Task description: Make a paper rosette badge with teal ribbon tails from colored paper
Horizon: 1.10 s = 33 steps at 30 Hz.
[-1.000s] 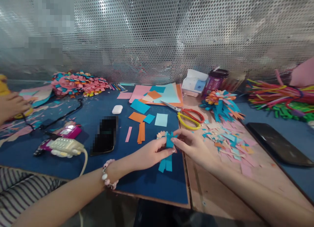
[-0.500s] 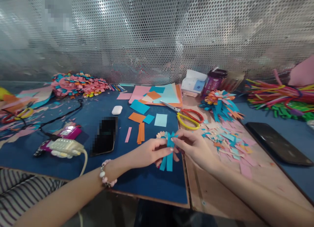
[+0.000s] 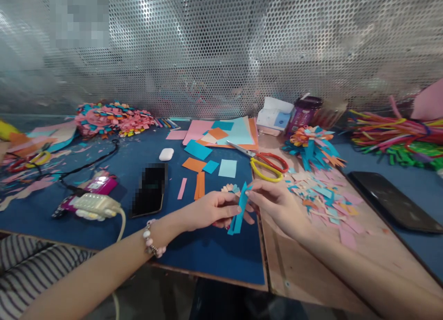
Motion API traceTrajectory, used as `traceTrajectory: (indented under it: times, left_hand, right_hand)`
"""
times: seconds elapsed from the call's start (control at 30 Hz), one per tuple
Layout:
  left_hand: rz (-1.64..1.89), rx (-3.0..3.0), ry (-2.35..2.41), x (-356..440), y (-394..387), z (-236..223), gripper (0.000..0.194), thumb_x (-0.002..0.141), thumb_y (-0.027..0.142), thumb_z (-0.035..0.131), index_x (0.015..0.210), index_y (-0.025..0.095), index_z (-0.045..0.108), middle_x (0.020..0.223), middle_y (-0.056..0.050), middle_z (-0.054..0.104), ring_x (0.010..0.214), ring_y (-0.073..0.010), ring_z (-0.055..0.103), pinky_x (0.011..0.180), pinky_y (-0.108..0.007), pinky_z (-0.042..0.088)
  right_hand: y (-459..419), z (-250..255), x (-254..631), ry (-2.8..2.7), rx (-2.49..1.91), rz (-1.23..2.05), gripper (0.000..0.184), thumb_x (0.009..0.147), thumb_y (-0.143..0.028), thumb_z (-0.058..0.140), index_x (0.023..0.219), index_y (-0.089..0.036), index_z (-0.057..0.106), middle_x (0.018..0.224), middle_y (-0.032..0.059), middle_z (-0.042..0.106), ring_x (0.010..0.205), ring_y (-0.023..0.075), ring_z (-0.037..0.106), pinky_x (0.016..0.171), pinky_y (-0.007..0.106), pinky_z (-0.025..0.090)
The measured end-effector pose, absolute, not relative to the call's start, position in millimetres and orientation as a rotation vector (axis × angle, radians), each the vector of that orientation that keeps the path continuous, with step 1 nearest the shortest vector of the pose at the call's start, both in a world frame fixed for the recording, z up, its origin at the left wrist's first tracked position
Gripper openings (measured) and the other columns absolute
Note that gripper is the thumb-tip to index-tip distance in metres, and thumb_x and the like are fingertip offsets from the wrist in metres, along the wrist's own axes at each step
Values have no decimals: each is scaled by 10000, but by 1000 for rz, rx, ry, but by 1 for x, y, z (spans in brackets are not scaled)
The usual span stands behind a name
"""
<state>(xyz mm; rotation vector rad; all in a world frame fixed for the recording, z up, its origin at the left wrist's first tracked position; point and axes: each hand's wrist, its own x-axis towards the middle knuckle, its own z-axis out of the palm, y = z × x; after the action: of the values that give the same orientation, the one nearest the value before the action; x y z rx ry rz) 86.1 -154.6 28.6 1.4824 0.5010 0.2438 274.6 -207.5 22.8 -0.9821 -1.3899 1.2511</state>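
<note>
A blue paper strip (image 3: 241,210), slit into hanging tails at its lower end, is tilted between my hands above the table's front part. My left hand (image 3: 214,209), with a bead bracelet (image 3: 148,239) at the wrist, is closed on its middle between thumb and fingers. Thumb and fingertips of my right hand (image 3: 273,201) pinch its upper edge. Just behind my left fingers shows a small peach fringed paper piece (image 3: 229,187); whether the hand touches it I cannot tell. Beyond lie orange strips (image 3: 200,185), a pink strip (image 3: 182,188) and a pale blue square (image 3: 227,168).
Red-and-yellow scissors (image 3: 266,165) lie beyond my right hand, near paper scraps (image 3: 325,195) and a fringed paper flower (image 3: 313,147). Phones (image 3: 148,191) lie on both sides. A power strip (image 3: 97,205) with a cable is at left. A perforated metal panel (image 3: 221,48) stands behind.
The blue strip has turned and now shows narrower, leaning with its top to the right. My right fingers have shifted slightly along its upper end. The view has moved a little.
</note>
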Motion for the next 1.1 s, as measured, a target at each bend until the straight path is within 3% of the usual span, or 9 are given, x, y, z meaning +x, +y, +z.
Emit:
traceTrajectory:
  times: [0.13, 0.33, 0.5, 0.6, 0.67, 0.87, 0.97, 1.1]
  left_hand:
    - [238, 1515, 501, 86, -153, 28, 305, 875, 341, 521, 1105, 159, 607, 973, -91, 636, 526, -44, 405, 486, -208, 341]
    - [275, 1630, 550, 89, -152, 29, 279, 876, 334, 513, 1006, 117, 630, 698, -9, 547, 538, -65, 403, 514, -218, 344]
    - [289, 1737, 541, 89, -151, 28, 255, 868, 342, 522, 972, 137, 632, 724, -13, 558, 584, -82, 457, 531, -216, 374]
    - [327, 1724, 569, 87, -151, 29, 248, 852, 358, 548, 948, 144, 630, 717, -11, 569, 575, -80, 464, 525, -213, 379]
    - [370, 1690, 574, 85, -151, 29, 254, 840, 363, 570, 950, 143, 632, 713, -13, 579, 561, -76, 456, 522, -216, 376]
    - [668, 1449, 543, 84, -144, 25, 318, 844, 358, 578, 1072, 140, 620, 988, -106, 638, 577, -67, 456, 521, -234, 372]
    - [656, 1394, 570, 86, -141, 21, 339, 825, 359, 603, 1081, 137, 627, 1024, -124, 641, 642, -94, 500, 527, -233, 383]
    - [598, 1464, 581, 86, -142, 22, 348, 827, 348, 600, 1099, 133, 626, 1025, -125, 650, 577, -71, 468, 539, -242, 391]
  right_hand:
    - [-207, 21, 275, -1371, -1000, 1212, 145, 860, -319, 576, 809, -187, 547, 631, -32, 537, 555, 99, 521, 523, 254, 392]
    - [-207, 27, 273, -1516, -1051, 1156, 189, 860, -321, 567, 732, -190, 523, 678, -27, 506, 573, 110, 570, 552, 275, 421]
    - [-208, 29, 273, -1660, -1154, 954, 240, 870, -342, 544, 682, -194, 542, 713, 1, 527, 616, 118, 570, 567, 275, 437]
    - [-211, 30, 274, -1725, -1156, 838, 150, 867, -358, 547, 860, -210, 576, 726, 10, 565, 652, 136, 579, 580, 277, 451]
    - [-213, 29, 275, -1738, -1160, 780, 192, 878, -367, 523, 998, -219, 549, 731, 14, 599, 652, 143, 582, 569, 274, 452]
    - [-210, 20, 275, -1784, -1336, 746, 257, 885, -431, 476, 831, -205, 586, 633, 7, 577, 530, 121, 486, 458, 247, 360]
    - [-207, 15, 274, -1852, -1366, 775, 261, 854, -451, 525, 808, -204, 595, 632, -2, 551, 523, 111, 449, 471, 244, 355]
    - [-203, 12, 276, -1993, -1353, 793, 249, 760, -457, 651, 766, -209, 629, 599, -19, 518, 504, 98, 441, 470, 232, 336]
